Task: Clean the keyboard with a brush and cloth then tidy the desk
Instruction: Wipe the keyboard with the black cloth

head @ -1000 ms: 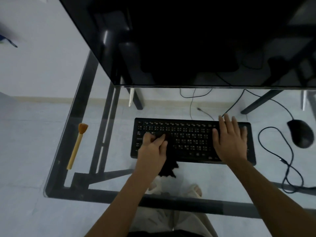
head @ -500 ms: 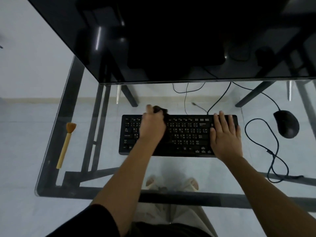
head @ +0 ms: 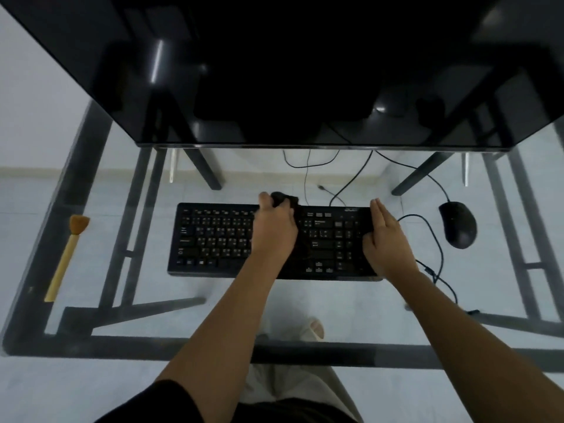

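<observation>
A black keyboard (head: pixel 213 236) lies in the middle of the glass desk (head: pixel 91 337). My left hand (head: pixel 273 228) presses a dark cloth (head: pixel 285 199) against the keyboard's upper middle; the cloth pokes out past my fingertips at the far edge. My right hand (head: pixel 386 239) rests flat with fingers together on the keyboard's right end, steadying it. A brush (head: pixel 67 254) with a pale wooden handle and orange bristles lies near the desk's left edge, apart from both hands.
A black mouse (head: pixel 457 224) sits to the right of the keyboard, its cable (head: pixel 436 254) looping by my right wrist. A large dark monitor (head: pixel 274 68) overhangs the back of the desk. Through the glass show the black frame and my feet.
My left hand has swept the cloth from the keyboard's lower left up to its far edge and then rightward to the middle. My right hand has slid to the keyboard's right end.
</observation>
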